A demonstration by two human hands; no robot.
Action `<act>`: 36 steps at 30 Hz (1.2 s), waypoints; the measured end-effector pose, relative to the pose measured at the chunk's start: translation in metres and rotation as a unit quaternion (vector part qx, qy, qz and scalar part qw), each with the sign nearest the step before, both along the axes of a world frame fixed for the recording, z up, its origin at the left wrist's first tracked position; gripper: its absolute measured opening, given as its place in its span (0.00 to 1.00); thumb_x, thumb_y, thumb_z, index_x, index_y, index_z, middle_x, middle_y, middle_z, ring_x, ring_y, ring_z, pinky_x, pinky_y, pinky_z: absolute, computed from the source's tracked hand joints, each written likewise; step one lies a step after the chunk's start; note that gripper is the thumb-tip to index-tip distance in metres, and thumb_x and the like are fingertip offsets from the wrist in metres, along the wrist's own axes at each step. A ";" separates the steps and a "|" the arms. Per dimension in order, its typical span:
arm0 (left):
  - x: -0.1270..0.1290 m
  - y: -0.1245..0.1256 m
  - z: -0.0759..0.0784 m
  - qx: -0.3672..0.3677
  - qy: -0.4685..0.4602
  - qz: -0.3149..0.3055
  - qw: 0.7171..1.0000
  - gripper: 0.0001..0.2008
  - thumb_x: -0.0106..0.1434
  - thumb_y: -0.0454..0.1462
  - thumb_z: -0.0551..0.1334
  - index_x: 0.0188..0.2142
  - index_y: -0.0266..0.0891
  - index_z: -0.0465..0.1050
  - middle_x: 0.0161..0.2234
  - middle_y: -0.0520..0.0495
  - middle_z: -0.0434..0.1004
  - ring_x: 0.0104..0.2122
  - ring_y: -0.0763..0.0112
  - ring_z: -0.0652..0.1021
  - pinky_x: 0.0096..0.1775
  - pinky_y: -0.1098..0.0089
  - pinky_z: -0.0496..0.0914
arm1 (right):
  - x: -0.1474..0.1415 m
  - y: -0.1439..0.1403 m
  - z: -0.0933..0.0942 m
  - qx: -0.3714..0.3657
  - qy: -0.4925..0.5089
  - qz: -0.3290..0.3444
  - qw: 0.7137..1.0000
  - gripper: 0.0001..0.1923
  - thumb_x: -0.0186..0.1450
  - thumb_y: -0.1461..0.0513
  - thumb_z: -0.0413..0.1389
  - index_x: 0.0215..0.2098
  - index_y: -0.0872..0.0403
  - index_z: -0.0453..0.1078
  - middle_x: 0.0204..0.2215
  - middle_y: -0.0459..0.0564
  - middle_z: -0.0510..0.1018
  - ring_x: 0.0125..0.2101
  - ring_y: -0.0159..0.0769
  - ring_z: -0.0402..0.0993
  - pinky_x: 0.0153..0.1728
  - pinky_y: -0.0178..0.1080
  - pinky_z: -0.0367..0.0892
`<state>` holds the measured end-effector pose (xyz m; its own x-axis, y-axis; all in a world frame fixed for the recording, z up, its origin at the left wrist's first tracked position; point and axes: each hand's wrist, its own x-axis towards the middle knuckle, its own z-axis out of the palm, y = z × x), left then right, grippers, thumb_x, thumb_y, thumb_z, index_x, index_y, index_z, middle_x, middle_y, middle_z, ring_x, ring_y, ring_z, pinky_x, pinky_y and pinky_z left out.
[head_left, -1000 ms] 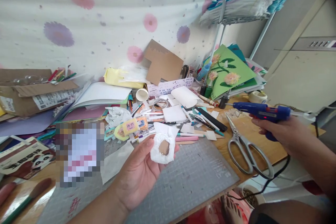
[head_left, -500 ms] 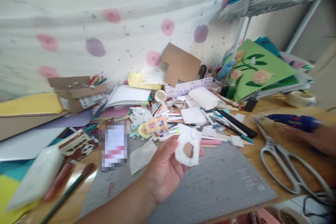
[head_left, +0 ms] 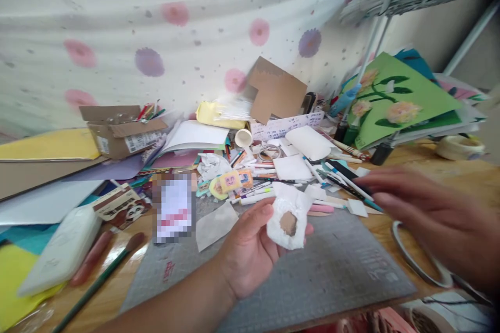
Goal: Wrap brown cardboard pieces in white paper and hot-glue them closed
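My left hand (head_left: 250,242) is closed around the edge of a small piece of cardboard wrapped in white tissue (head_left: 276,229), thumb in front. A ragged patch of brown cardboard shows bare in its middle. The hand is above a grey cutting mat (head_left: 336,276). On the right, my right hand (head_left: 425,218) is blurred by motion, its fingers stretched out with nothing seen in them. It passes over metal scissors (head_left: 420,265) and hides most of their blades. Pens and scraps of white paper (head_left: 292,167) lie just beyond both hands.
At the left are a cardboard box (head_left: 113,138), a white packet (head_left: 62,250) and a green-handled brush (head_left: 97,281). A pixelated phone-like shape (head_left: 174,210) lies on the mat. Green painted card (head_left: 410,99) leans at the right, near a roll of tape (head_left: 459,146).
My right hand has moved left, away from the blue glue gun, and now covers part of the scissors. The glue gun is out of sight. My left hand keeps its hold.
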<state>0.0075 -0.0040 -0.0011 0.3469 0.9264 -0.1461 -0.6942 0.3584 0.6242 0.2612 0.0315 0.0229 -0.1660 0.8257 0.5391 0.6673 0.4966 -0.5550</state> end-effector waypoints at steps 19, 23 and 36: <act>0.001 0.002 0.006 0.009 0.010 0.004 1.000 0.11 0.60 0.38 0.59 0.40 0.36 0.76 0.35 0.45 0.81 0.34 0.60 0.80 0.35 0.65 0.73 | -0.073 0.004 0.010 -0.189 0.107 0.169 0.961 0.03 0.59 0.65 0.56 0.27 0.55 0.69 0.30 0.47 0.73 0.32 0.32 0.69 0.35 0.36 0.64; 0.002 0.002 0.007 0.023 0.000 0.012 1.000 0.12 0.62 0.38 0.57 0.40 0.34 0.76 0.36 0.43 0.80 0.34 0.62 0.79 0.35 0.66 0.73 | -0.072 -0.006 0.008 -0.066 0.072 0.220 0.971 0.05 0.61 0.69 0.54 0.30 0.55 0.69 0.33 0.47 0.72 0.36 0.30 0.69 0.38 0.34 0.64; 0.004 -0.004 0.009 0.028 -0.040 0.009 0.999 0.09 0.60 0.36 0.60 0.39 0.37 0.75 0.38 0.45 0.80 0.35 0.67 0.77 0.37 0.67 0.72 | -0.075 -0.025 0.006 0.113 -0.087 0.226 0.964 0.07 0.61 0.71 0.52 0.34 0.56 0.70 0.39 0.50 0.74 0.39 0.35 0.67 0.42 0.39 0.65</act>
